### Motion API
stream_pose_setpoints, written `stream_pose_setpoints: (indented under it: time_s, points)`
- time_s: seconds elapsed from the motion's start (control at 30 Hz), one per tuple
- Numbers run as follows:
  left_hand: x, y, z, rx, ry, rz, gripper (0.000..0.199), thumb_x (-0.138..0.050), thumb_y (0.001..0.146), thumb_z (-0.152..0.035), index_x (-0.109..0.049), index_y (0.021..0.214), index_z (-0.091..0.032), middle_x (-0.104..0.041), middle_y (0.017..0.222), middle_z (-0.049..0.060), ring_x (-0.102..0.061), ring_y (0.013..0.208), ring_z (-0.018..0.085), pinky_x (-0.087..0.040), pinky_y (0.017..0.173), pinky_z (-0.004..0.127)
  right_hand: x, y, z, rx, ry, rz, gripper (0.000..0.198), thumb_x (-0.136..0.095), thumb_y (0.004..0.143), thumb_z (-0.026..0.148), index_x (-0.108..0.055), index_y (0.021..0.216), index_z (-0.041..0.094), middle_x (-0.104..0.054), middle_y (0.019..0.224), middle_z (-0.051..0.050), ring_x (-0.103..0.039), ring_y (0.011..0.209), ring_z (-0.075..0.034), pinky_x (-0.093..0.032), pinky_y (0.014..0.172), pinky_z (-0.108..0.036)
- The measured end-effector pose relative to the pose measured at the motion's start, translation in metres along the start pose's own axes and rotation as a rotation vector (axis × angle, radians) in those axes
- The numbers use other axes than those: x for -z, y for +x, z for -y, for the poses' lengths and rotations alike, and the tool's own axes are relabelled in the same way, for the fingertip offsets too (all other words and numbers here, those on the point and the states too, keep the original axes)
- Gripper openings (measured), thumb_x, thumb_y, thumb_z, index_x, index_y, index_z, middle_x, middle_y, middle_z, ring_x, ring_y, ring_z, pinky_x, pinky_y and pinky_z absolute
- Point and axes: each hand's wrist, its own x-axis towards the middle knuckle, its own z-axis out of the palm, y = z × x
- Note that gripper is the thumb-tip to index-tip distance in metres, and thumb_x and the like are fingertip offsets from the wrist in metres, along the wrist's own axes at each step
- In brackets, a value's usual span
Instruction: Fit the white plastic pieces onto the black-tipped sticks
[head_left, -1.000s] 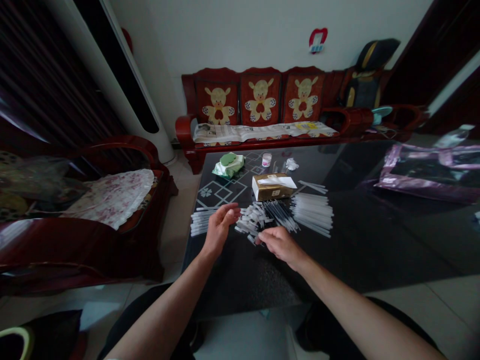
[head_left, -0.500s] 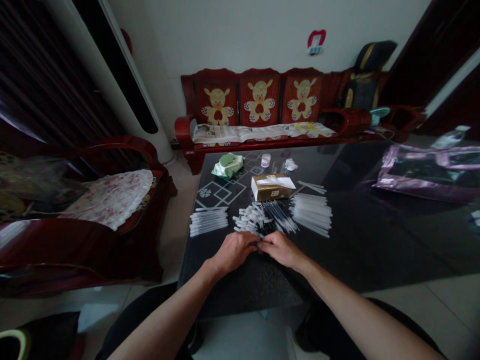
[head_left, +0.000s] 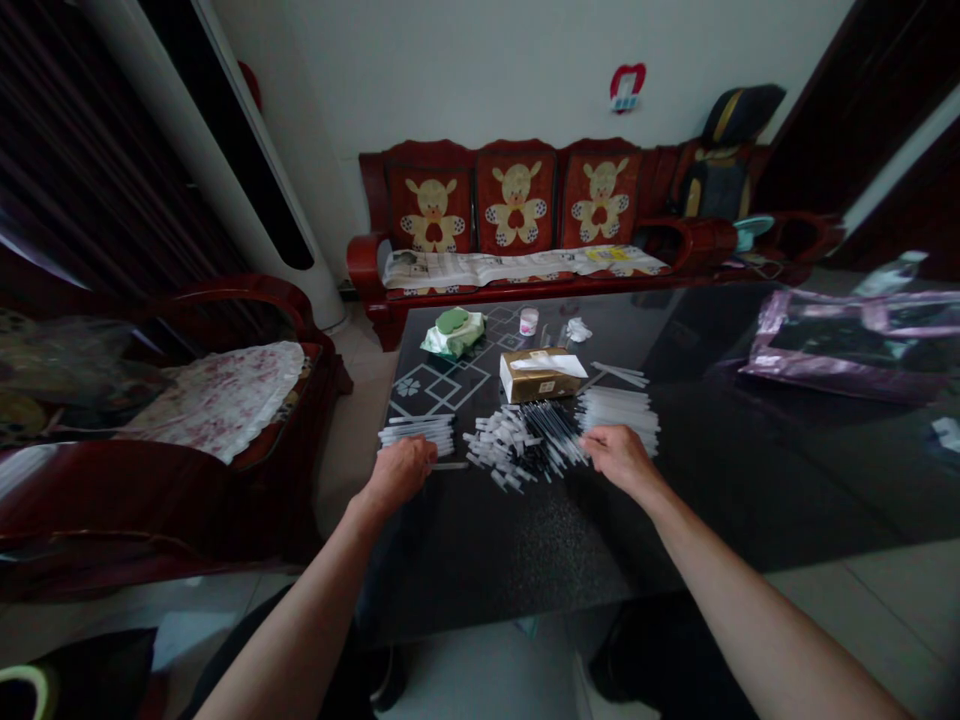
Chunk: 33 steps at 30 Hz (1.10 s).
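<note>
My left hand [head_left: 405,468] is closed on a slim white pen [head_left: 451,465] at the near side of a row of similar pens [head_left: 417,428], with the pen's end sticking out to the right. My right hand [head_left: 619,458] is at the near left end of a stack of translucent pen barrels [head_left: 619,408], its fingers pinched together; what lies between them is hidden. Between the hands are a heap of white caps [head_left: 499,436] and a bundle of thin dark refills [head_left: 555,428], with some black pieces among them.
Behind the piles on the dark table [head_left: 495,560] stand a gold tissue box [head_left: 544,378], a green wipes pack [head_left: 454,332], a small cup [head_left: 528,321] and crumpled tissue [head_left: 577,329]. A purple-edged clear bag [head_left: 847,345] lies at the right. A wooden sofa [head_left: 517,210] stands beyond.
My hands have parted from the middle: the left went left to the pen row with a pen, the right went right to the barrels. The heap of caps is uncovered.
</note>
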Motion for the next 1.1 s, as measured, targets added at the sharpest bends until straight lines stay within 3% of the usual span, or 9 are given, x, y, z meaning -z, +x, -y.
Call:
stream_pose_setpoints:
  time_s: [0.2,0.33,0.5,0.7,0.83,0.97,1.1]
  points:
    - [-0.01,0.003,0.002,0.012,-0.025,-0.042,0.025,-0.049,0.073,-0.004,-0.058,0.092,-0.018,-0.064,0.095,0.008,-0.06,0.091,0.023,-0.042,0.074,0.031,0.028,0.01,-0.038,-0.152,-0.159,-0.091,0.024,-0.055,0.076,0.033,-0.073,0.078,0.018,-0.067,0.061,-0.005,-0.06,0.062,-0.018,-0.036,0.054,-0.025]
    - [-0.012,0.006,0.003,0.0,-0.005,-0.045,0.025,-0.044,0.076,-0.002,-0.056,0.091,-0.018,-0.064,0.092,0.008,-0.061,0.086,0.022,-0.041,0.072,0.031,0.035,0.007,-0.048,-0.243,-0.343,-0.041,0.019,-0.058,0.074,0.03,-0.074,0.081,0.022,-0.071,0.081,-0.008,-0.065,0.077,-0.022,-0.039,0.059,-0.026]
    - [-0.013,0.009,0.0,-0.016,0.003,-0.038,0.028,-0.047,0.073,-0.002,-0.055,0.094,-0.018,-0.064,0.091,0.007,-0.06,0.086,0.021,-0.039,0.071,0.028,0.026,0.0,-0.042,-0.219,-0.505,0.097,0.016,-0.058,0.074,0.025,-0.072,0.081,0.023,-0.071,0.092,-0.008,-0.064,0.089,-0.024,-0.041,0.065,-0.028]
    - [-0.011,0.012,-0.005,-0.042,-0.056,-0.054,0.026,-0.052,0.069,-0.003,-0.055,0.09,-0.02,-0.064,0.087,0.005,-0.06,0.083,0.021,-0.038,0.069,0.028,0.02,-0.001,-0.041,-0.172,-0.629,0.156,0.017,-0.057,0.075,0.019,-0.069,0.087,0.016,-0.07,0.095,-0.015,-0.065,0.09,-0.025,-0.041,0.066,-0.029]
    - [-0.012,0.013,-0.007,-0.046,-0.112,-0.091,0.024,-0.055,0.068,-0.006,-0.056,0.088,-0.02,-0.064,0.085,0.004,-0.06,0.083,0.02,-0.038,0.07,0.028,0.021,-0.002,-0.042,-0.127,-0.648,0.198,0.019,-0.053,0.075,0.015,-0.069,0.086,0.015,-0.07,0.094,-0.015,-0.065,0.088,-0.026,-0.04,0.064,-0.029]
    - [-0.008,0.013,-0.013,-0.048,-0.293,-0.229,0.017,-0.056,0.071,-0.01,-0.058,0.085,-0.02,-0.064,0.079,0.002,-0.059,0.076,0.018,-0.039,0.068,0.026,0.028,-0.004,-0.042,-0.097,-0.597,0.185,0.016,-0.053,0.073,0.016,-0.068,0.08,0.018,-0.07,0.092,-0.012,-0.064,0.086,-0.024,-0.037,0.062,-0.027]
    - [-0.004,0.014,-0.026,-0.05,-0.68,-0.298,0.007,-0.058,0.076,-0.022,-0.063,0.08,-0.019,-0.063,0.069,0.001,-0.059,0.065,0.016,-0.042,0.063,0.025,0.028,-0.007,-0.034,-0.042,-0.288,0.172,0.01,-0.055,0.07,0.02,-0.064,0.068,0.018,-0.067,0.071,-0.005,-0.06,0.067,-0.017,-0.034,0.055,-0.024]
